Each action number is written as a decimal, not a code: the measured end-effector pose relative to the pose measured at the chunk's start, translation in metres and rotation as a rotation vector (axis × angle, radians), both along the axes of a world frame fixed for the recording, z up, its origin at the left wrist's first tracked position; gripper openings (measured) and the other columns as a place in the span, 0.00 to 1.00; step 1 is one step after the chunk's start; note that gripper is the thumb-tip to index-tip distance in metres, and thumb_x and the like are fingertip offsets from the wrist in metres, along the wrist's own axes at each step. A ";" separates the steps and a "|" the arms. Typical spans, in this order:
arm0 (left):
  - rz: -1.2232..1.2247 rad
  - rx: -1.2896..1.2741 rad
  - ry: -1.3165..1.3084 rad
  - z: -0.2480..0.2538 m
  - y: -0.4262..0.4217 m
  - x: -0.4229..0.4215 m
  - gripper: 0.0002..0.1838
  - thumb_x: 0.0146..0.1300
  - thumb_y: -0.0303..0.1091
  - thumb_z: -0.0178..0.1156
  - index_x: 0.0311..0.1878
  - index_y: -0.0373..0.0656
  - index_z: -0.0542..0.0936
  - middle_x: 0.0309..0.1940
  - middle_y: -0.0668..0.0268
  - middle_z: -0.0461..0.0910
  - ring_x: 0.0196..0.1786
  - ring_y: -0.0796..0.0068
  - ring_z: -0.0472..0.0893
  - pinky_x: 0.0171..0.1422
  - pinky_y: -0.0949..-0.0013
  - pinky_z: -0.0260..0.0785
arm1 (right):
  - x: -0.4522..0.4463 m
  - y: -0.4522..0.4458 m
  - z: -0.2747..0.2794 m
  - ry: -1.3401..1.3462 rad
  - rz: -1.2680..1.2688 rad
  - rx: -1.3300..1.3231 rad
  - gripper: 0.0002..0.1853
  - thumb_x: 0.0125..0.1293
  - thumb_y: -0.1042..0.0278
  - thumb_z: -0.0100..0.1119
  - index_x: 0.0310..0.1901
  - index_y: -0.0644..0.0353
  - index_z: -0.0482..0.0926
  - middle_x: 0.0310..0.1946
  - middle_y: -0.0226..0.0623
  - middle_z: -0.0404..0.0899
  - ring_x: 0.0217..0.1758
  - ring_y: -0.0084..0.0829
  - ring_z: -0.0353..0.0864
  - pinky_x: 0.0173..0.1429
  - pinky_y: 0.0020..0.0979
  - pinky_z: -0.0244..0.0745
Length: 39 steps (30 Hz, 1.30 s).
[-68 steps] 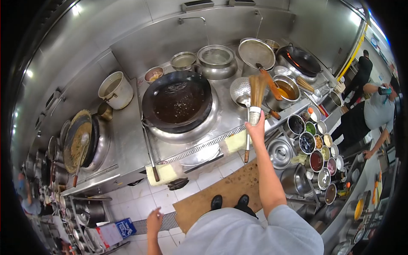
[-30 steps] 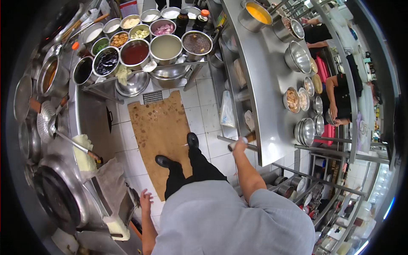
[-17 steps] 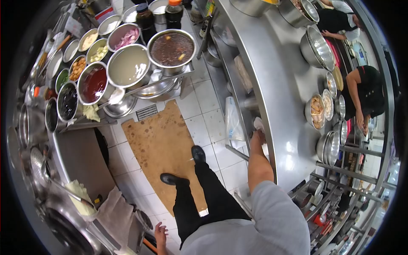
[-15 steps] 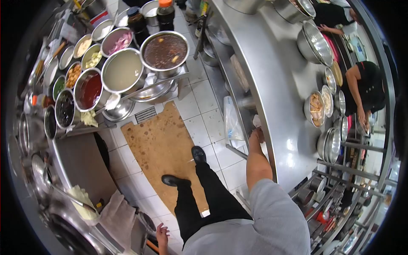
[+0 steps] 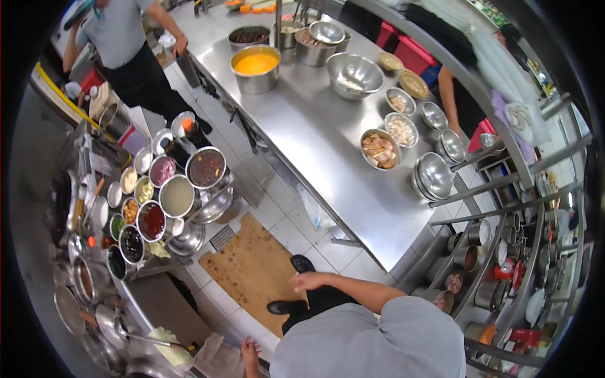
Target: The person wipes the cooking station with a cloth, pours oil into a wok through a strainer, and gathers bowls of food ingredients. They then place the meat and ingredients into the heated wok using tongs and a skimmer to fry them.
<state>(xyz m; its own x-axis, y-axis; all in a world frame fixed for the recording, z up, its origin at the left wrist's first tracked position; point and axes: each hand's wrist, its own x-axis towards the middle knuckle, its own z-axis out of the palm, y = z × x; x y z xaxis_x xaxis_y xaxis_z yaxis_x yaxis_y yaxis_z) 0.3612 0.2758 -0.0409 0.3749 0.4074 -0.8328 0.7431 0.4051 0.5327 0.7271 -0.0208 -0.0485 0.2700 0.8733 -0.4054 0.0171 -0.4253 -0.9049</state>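
My left hand (image 5: pixel 251 348) hangs low beside my body at the bottom of the view, fingers loosely curled and apart, holding nothing visible. Nearest to it are a greyish cloth (image 5: pixel 217 358) and the edge of the cooking station. My right hand (image 5: pixel 305 281) is in front of my legs, above the brown floor mat (image 5: pixel 242 264) and close to my black shoe (image 5: pixel 302 263). Its fingers are small and blurred, so whether they hold anything is unclear. Neither hand touches the steel table (image 5: pixel 302 151).
Several pots of sauces and ingredients, including a red sauce pot (image 5: pixel 152 218), crowd the left station. Steel bowls (image 5: pixel 435 174) and a pot of orange liquid (image 5: pixel 255 66) stand on the table. A person (image 5: pixel 123 38) stands at back left; another person's arm (image 5: pixel 449 101) shows beyond the table.
My right hand has left the steel table's lower edge and come in front of my legs. The view has swung, bringing the table's far end and the person at back left into sight.
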 end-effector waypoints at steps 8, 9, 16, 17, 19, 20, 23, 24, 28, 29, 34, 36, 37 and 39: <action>-0.075 0.106 -0.105 0.039 0.025 0.054 0.22 0.64 0.30 0.52 0.62 0.47 0.68 0.38 0.63 0.79 0.30 0.74 0.78 0.27 0.71 0.71 | 0.073 -0.050 0.130 0.008 -0.343 -0.003 0.25 0.67 0.60 0.56 0.64 0.56 0.68 0.44 0.33 0.81 0.44 0.27 0.79 0.49 0.28 0.75; -0.121 0.139 -0.126 0.043 0.023 0.055 0.22 0.64 0.30 0.53 0.62 0.46 0.69 0.38 0.62 0.79 0.31 0.74 0.78 0.28 0.71 0.71 | 0.092 -0.066 0.133 0.025 -0.484 0.021 0.23 0.67 0.63 0.55 0.62 0.56 0.69 0.41 0.31 0.80 0.40 0.24 0.79 0.40 0.27 0.76; -0.392 0.423 -0.281 -0.038 0.055 -0.002 0.20 0.64 0.32 0.54 0.59 0.43 0.70 0.37 0.62 0.79 0.31 0.74 0.78 0.29 0.70 0.71 | 0.221 -0.160 0.155 0.557 -2.059 0.629 0.14 0.71 0.53 0.47 0.51 0.50 0.65 0.37 0.34 0.71 0.31 0.33 0.73 0.29 0.37 0.74; -0.393 0.409 -0.238 -0.030 0.054 -0.004 0.20 0.64 0.32 0.54 0.59 0.43 0.70 0.37 0.62 0.79 0.31 0.74 0.78 0.29 0.70 0.71 | 0.233 -0.169 0.159 0.460 -2.152 0.575 0.15 0.71 0.52 0.47 0.51 0.52 0.66 0.36 0.33 0.71 0.29 0.32 0.73 0.30 0.38 0.76; -0.392 0.395 -0.189 -0.015 0.052 -0.005 0.20 0.64 0.32 0.55 0.59 0.43 0.70 0.37 0.62 0.79 0.30 0.74 0.78 0.28 0.70 0.71 | 0.249 -0.176 0.166 0.359 -2.239 0.530 0.17 0.71 0.51 0.47 0.50 0.54 0.67 0.34 0.33 0.71 0.26 0.30 0.72 0.31 0.38 0.77; -0.391 0.385 -0.173 -0.010 0.052 -0.003 0.19 0.64 0.32 0.55 0.59 0.43 0.70 0.37 0.63 0.79 0.30 0.75 0.78 0.28 0.71 0.71 | 0.254 -0.178 0.169 0.328 -2.197 0.450 0.16 0.70 0.52 0.49 0.50 0.54 0.68 0.35 0.32 0.72 0.27 0.29 0.72 0.30 0.37 0.76; -0.384 0.376 -0.136 0.006 0.052 -0.001 0.19 0.64 0.32 0.55 0.58 0.42 0.71 0.36 0.63 0.79 0.30 0.75 0.78 0.28 0.71 0.71 | 0.261 -0.175 0.163 0.227 -2.087 0.319 0.16 0.69 0.54 0.53 0.50 0.54 0.68 0.35 0.31 0.72 0.27 0.28 0.73 0.28 0.34 0.75; -0.379 0.371 -0.126 0.010 0.052 0.000 0.19 0.64 0.32 0.55 0.58 0.42 0.71 0.36 0.63 0.79 0.30 0.75 0.78 0.27 0.71 0.71 | 0.262 -0.173 0.159 0.163 -2.022 0.261 0.16 0.68 0.55 0.55 0.50 0.53 0.68 0.36 0.31 0.72 0.28 0.27 0.74 0.27 0.33 0.75; -0.379 0.352 -0.100 0.026 0.052 0.008 0.18 0.64 0.33 0.55 0.57 0.42 0.71 0.36 0.63 0.79 0.29 0.75 0.78 0.27 0.71 0.71 | 0.249 -0.165 0.157 0.131 -2.015 0.199 0.16 0.66 0.56 0.58 0.48 0.53 0.68 0.36 0.32 0.72 0.29 0.26 0.75 0.26 0.32 0.75; -0.379 0.346 -0.097 0.031 0.053 0.010 0.18 0.64 0.33 0.55 0.57 0.42 0.71 0.35 0.64 0.78 0.29 0.75 0.77 0.26 0.71 0.71 | 0.237 -0.165 0.162 0.179 -1.986 0.230 0.16 0.65 0.56 0.58 0.49 0.53 0.68 0.36 0.32 0.73 0.29 0.26 0.75 0.26 0.33 0.76; -0.379 0.315 -0.067 0.059 0.056 0.022 0.18 0.64 0.33 0.55 0.56 0.41 0.72 0.35 0.64 0.78 0.28 0.76 0.77 0.25 0.71 0.71 | 0.155 -0.205 0.167 -0.008 -2.273 0.413 0.21 0.69 0.52 0.50 0.57 0.53 0.64 0.50 0.38 0.70 0.36 0.31 0.77 0.30 0.33 0.77; -0.338 0.268 -0.121 0.046 0.061 0.027 0.18 0.64 0.33 0.55 0.57 0.42 0.72 0.34 0.65 0.78 0.27 0.76 0.77 0.24 0.72 0.71 | 0.118 -0.218 0.165 -0.057 -2.300 0.328 0.23 0.70 0.49 0.48 0.60 0.53 0.62 0.52 0.39 0.69 0.39 0.33 0.77 0.33 0.35 0.77; -0.294 0.223 -0.181 0.034 0.065 0.028 0.18 0.63 0.33 0.55 0.57 0.42 0.72 0.34 0.65 0.78 0.27 0.77 0.77 0.24 0.72 0.71 | 0.102 -0.222 0.164 -0.011 -2.253 0.313 0.24 0.71 0.48 0.45 0.61 0.53 0.61 0.52 0.40 0.69 0.40 0.34 0.77 0.35 0.36 0.76; -0.353 0.189 -0.179 0.025 0.065 0.038 0.19 0.63 0.33 0.56 0.57 0.43 0.72 0.34 0.65 0.78 0.26 0.77 0.77 0.24 0.72 0.71 | 0.081 -0.227 0.162 0.035 -2.204 0.285 0.25 0.72 0.46 0.43 0.63 0.53 0.60 0.52 0.40 0.69 0.41 0.35 0.78 0.37 0.37 0.76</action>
